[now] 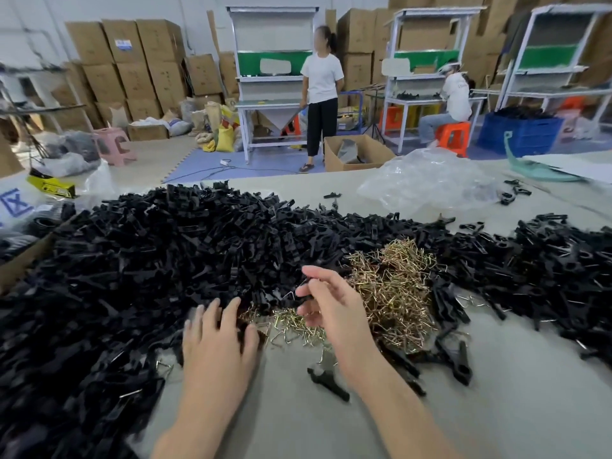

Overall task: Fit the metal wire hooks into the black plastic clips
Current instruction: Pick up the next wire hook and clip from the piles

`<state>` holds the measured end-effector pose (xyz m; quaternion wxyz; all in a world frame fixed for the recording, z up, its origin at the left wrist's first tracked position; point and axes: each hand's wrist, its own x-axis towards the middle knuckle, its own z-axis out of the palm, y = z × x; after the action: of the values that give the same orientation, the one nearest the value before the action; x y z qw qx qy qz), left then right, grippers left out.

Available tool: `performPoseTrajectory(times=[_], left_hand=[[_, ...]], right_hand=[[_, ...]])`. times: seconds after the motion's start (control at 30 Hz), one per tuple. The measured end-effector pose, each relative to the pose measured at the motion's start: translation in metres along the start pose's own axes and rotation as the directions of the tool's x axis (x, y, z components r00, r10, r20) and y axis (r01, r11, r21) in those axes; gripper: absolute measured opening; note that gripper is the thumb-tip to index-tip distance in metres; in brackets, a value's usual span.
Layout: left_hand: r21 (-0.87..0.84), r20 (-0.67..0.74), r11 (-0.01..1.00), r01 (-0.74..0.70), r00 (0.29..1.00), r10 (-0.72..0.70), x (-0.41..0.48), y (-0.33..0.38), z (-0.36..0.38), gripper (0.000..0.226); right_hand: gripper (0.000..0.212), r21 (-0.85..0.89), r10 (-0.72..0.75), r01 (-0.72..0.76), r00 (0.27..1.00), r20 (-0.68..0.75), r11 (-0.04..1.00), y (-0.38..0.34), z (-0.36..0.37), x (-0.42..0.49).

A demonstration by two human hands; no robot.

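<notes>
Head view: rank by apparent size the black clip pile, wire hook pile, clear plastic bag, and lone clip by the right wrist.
1. black clip pile
2. wire hook pile
3. clear plastic bag; farther off, so true rank unsure
4. lone clip

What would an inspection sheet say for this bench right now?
Surface: grey table, bare at the near edge.
Job's things: black plastic clips heaped wide across it; metal wire hooks piled amid them.
Clutter: clear plastic bag at the far edge.
Hands: left hand flat on the clips, fingers straight; right hand over the hooks, fingers loosely curled, hold unclear.
Cables: power strip with its cable on the floor mat beyond.
Surroundings: cardboard boxes stacked; standing person; seated person.
</notes>
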<state>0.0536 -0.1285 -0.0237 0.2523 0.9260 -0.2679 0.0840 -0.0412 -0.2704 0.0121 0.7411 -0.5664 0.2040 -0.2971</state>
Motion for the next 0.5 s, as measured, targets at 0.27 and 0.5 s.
performPoseTrajectory(times=[0.27, 0.5], left_hand=[[0.042, 0.070, 0.990, -0.132, 0.989, 0.129, 0.010, -0.013, -0.006, 0.041], [-0.248, -0.016, 0.955, -0.160, 0.987, 0.161, 0.010, -0.017, -0.003, 0.008]], right_hand=[[0.030, -0.350, -0.066, 0.090, 0.995, 0.080, 0.932, 0.026, -0.001, 0.003], [0.034, -0.340, -0.076, 0.106, 0.992, 0.098, 0.934, 0.030, 0.000, 0.005]])
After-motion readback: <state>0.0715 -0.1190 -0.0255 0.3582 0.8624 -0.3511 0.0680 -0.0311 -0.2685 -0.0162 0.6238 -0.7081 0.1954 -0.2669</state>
